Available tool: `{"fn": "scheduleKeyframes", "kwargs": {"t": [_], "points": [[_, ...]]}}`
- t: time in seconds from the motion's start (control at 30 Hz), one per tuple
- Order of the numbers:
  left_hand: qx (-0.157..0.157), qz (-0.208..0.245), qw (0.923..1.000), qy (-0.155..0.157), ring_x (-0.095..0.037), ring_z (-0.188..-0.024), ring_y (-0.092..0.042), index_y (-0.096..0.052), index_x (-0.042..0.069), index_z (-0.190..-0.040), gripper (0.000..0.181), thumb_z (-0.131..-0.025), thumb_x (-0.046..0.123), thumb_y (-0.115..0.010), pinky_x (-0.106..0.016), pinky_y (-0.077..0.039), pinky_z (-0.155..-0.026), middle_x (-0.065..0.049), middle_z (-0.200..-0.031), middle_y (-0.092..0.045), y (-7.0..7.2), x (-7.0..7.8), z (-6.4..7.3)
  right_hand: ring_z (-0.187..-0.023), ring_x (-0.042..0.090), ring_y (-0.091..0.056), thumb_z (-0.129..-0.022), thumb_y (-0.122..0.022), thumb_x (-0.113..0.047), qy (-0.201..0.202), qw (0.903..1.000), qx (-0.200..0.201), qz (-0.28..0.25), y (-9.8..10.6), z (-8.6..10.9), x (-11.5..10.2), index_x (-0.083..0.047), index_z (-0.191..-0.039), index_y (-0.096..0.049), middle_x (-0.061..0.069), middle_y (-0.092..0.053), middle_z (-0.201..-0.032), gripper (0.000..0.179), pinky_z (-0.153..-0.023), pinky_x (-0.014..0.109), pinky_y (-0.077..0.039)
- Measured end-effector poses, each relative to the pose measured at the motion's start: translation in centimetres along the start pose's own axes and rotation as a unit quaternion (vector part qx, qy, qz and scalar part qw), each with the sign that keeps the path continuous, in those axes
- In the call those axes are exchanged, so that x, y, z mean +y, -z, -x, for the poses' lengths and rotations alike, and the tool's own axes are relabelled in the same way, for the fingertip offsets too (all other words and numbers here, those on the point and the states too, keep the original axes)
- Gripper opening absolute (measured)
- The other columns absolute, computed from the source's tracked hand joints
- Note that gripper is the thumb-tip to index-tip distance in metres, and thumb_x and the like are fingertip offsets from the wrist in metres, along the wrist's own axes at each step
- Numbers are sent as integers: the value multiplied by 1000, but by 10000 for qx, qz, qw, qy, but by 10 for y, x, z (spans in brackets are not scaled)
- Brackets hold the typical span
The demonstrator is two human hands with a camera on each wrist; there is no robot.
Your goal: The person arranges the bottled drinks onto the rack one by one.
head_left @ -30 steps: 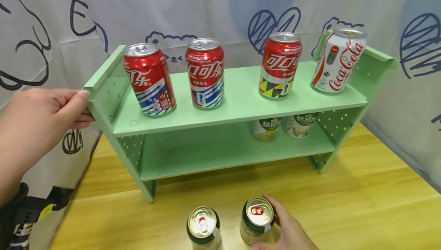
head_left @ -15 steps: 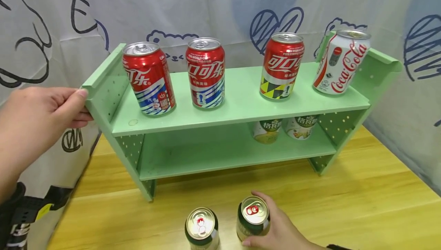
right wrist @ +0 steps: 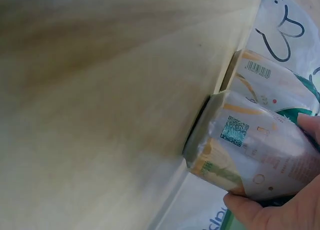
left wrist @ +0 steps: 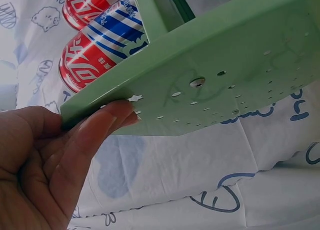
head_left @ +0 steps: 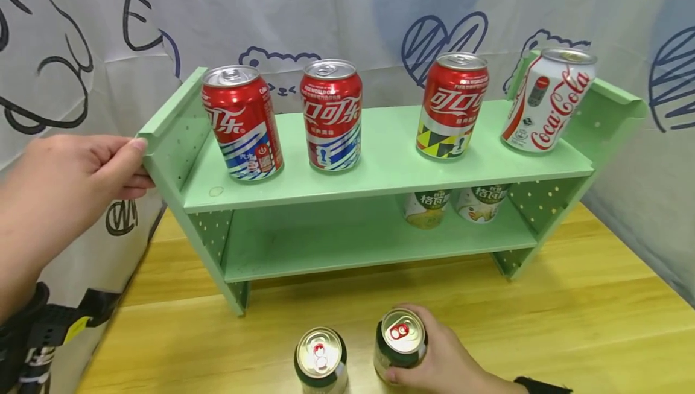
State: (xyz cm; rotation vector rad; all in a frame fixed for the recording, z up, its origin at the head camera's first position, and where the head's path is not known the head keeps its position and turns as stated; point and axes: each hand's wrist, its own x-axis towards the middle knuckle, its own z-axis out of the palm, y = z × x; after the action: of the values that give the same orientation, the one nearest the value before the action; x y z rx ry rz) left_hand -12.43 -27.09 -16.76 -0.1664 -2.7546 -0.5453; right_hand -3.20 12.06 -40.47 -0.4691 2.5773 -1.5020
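With thumb and fingers, my left hand pinches the upper edge of the left side panel of a green two-tier shelf; the left wrist view shows the thumb and fingertips on either side of the panel's rim. In front of the shelf, my right hand grips a dark green and white drink can with a gold lid and red tab. Its base is right at the tabletop in the right wrist view, where the can shows a QR code. A matching can stands to its left.
On the top tier stand red cola cans and a white Coca-Cola can. Two green-labelled cans occupy the lower tier. A drawn-on white cloth hangs behind the wooden table.
My right hand has wrapped further round the can, which has shifted slightly left. My left hand keeps its grip on the shelf. The head view has turned a little.
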Motion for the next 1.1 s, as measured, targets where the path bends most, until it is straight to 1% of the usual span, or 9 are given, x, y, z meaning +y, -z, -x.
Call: {"fn": "scheduleKeyframes", "kwargs": {"t": [0.07, 0.13, 0.2, 0.27, 0.4, 0.57, 0.63, 0.87, 1.1], "points": [[-56, 2, 10000, 12, -7, -62, -65, -68, -2, -108, 57, -100, 43, -34, -29, -57, -58, -12, -80, -73, 1, 0, 1, -101, 14, -62, -68, -86, -29, 12, 9999, -97, -135, 1, -1, 1, -2, -131, -43, 9, -61, -117, 81, -83, 26, -53], [-102, 9, 9999, -9, -11, -64, -66, -69, 0, -106, 56, -100, 43, -34, -40, -58, -62, -11, -80, -73, 1, 0, 2, -101, 12, -62, -68, -86, -26, -33, 9993, -222, -315, 3, -2, 2, -2, -132, -43, 9, -61, -118, 81, -83, 25, -52], [-135, 6, 9999, -68, -14, -65, -67, -70, 0, -105, 56, -100, 43, -34, -47, -56, -65, -9, -80, -73, 1, 1, 3, -101, 10, -61, -68, -86, -25, -48, 9987, -324, -401, 6, -2, 1, -2, -133, -43, 9, -61, -118, 81, -83, 24, -52], [-140, 15, 9998, -126, -15, -65, -67, -70, 1, -102, 55, -101, 42, -35, -45, -56, -63, -8, -78, -73, 0, 2, 2, -101, 9, -61, -67, -86, -24, 83, 9984, -377, -403, 10, -2, -1, -3, -132, -44, 9, -62, -117, 79, -84, 24, -52], [-92, 43, 9998, -165, -15, -64, -66, -71, 2, -99, 54, -101, 41, -35, -45, -56, -63, -8, -77, -72, 2, 3, 3, -100, 9, -61, -64, -88, -26, 857, 9961, -186, -44, 18, -7, -12, -7, -128, -48, 5, -63, -115, 78, -85, 27, -53], [-94, 155, 9998, -114, -19, -67, -70, -69, -1, -105, 55, -101, 41, -35, -47, -56, -68, -14, -83, -72, 3, 3, 5, -98, 10, -63, -61, -90, -22, 1953, 9806, 35, 175, 31, -20, -32, -11, -127, -50, 3, -64, -112, 78, -83, 29, -56], [-99, 170, 9998, -81, -18, -67, -69, -69, -1, -106, 55, -100, 42, -34, -45, -57, -66, -14, -84, -72, 3, 3, 5, -98, 10, -63, -60, -90, -20, 2174, 9760, -25, 136, 38, -27, -40, -10, -127, -50, 4, -65, -111, 78, -83, 29, -56], [-76, 119, 9999, -73, -18, -66, -69, -69, -1, -106, 55, -100, 42, -35, -47, -56, -67, -12, -82, -72, 5, 3, 4, -102, 11, -62, -61, -89, -17, 2182, 9744, -534, -99, 63, -48, -59, -8, -129, -49, 9, -63, -116, 79, -85, 30, -55], [-87, 111, 9999, -48, -21, -68, -70, -69, -2, -105, 56, -101, 42, -34, -48, -56, -66, -14, -83, -72, 4, 4, 4, -105, 14, -62, -63, -87, -6, 2239, 9667, -1191, -341, 81, -74, -74, -4, -129, -48, 10, -61, -119, 76, -88, 32, -55]]}}
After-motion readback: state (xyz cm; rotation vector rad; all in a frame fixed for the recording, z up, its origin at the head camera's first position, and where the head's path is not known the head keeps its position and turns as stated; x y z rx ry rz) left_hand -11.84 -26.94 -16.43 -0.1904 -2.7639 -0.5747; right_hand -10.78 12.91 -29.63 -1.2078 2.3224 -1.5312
